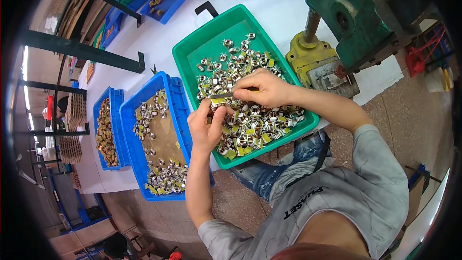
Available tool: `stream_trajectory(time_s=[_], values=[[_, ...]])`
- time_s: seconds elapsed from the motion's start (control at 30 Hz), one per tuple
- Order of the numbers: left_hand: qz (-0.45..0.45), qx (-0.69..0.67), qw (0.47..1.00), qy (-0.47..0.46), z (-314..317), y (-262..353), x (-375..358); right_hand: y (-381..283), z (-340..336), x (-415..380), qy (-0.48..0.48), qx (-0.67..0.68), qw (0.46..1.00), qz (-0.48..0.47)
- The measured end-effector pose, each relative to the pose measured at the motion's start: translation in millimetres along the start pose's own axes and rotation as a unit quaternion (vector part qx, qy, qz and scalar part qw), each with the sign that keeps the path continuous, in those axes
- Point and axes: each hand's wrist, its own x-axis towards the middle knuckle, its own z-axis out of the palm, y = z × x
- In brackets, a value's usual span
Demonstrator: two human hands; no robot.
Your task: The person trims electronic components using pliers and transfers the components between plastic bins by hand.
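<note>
My right hand pinches a short dark flat strip between thumb and fingertips, over the green tray. The strip reaches across to my left hand, whose thumb and fingers close around a small coil with a yellow tab just under the strip. The fingers hide most of that coil. Beneath both hands lies a loose heap of wire-wound ring coils, many with yellow tabs and thin wire leads.
Left of the green tray stands a blue tray with more coils on brown sheet. A narrower blue bin of copper-coloured parts sits beyond it. At right a green and yellow press stands close to the tray. Black metal brackets jut in at upper left.
</note>
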Motion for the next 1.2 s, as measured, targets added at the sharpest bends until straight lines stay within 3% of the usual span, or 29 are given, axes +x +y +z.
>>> stream_trajectory(time_s=[0.17,0.23,0.3,0.47,0.63,0.8,1.2], values=[[-0.027,0.1,0.994,0.04,-1,-7,8,-2,3,4,0.082,-0.022,0.996,-0.018],[-0.019,-0.104,0.993,0.057,0,-15,12,5,5,6,0.12,-0.072,0.988,-0.059],[-0.01,-0.304,0.95,0.067,2,-20,14,9,7,6,0.159,-0.122,0.975,-0.098],[-0.012,-0.325,0.942,0.084,11,-19,13,5,17,2,0.154,-0.262,0.934,-0.19],[0.042,-0.274,0.952,0.13,24,-8,11,-5,19,-2,0.156,-0.332,0.915,-0.17],[0.028,-0.295,0.932,0.209,31,-2,4,-14,21,-3,0.156,-0.353,0.906,-0.174],[0.046,-0.255,0.942,0.214,34,-6,4,-10,24,-3,0.153,-0.336,0.915,-0.161]])
